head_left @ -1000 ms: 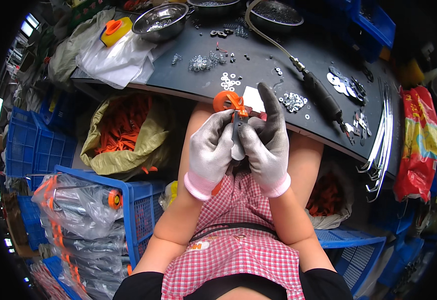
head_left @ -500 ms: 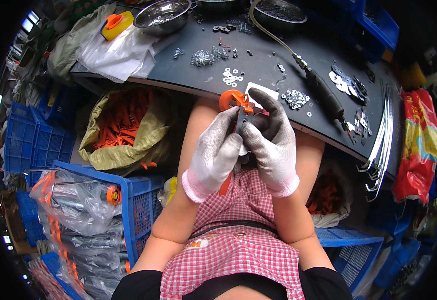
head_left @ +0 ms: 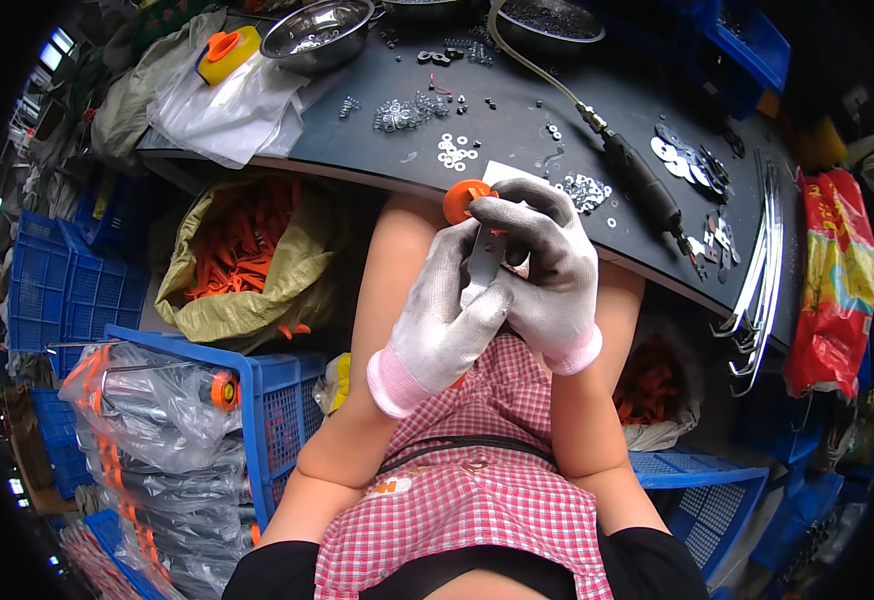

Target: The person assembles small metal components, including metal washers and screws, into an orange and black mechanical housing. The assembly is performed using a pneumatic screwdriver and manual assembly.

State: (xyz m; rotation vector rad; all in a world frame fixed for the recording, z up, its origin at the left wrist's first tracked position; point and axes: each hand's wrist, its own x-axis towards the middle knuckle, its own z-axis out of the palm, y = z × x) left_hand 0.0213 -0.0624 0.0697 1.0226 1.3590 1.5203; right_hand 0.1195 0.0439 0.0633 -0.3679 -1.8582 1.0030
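Above my lap, in front of the table edge, both my gloved hands hold one part with a round orange piece [head_left: 465,201] at its far end and a flat grey metal plate [head_left: 484,262] below that. My left hand [head_left: 435,305] is closed round its left side, with the thumb along the plate's lower end. From the right, my right hand [head_left: 554,265] grips it, dark-coated fingers curled over the top by the orange piece. Fingers hide much of the part. Just beyond my hands lie a white card [head_left: 502,173] and a pile of small metal nuts [head_left: 587,190].
A black air screwdriver [head_left: 642,180] with a hose lies on the table right of my hands. Washers [head_left: 457,151], springs [head_left: 407,113] and steel bowls [head_left: 317,38] are farther back. Left stand a sack of orange parts [head_left: 182,290] and a blue crate [head_left: 254,400]; bent metal rods [head_left: 757,290] lie right.
The held part has been turned, so its grey plate now faces up and the orange piece shows differently. My right fingers have curled down over it; my left thumb has moved across the plate.
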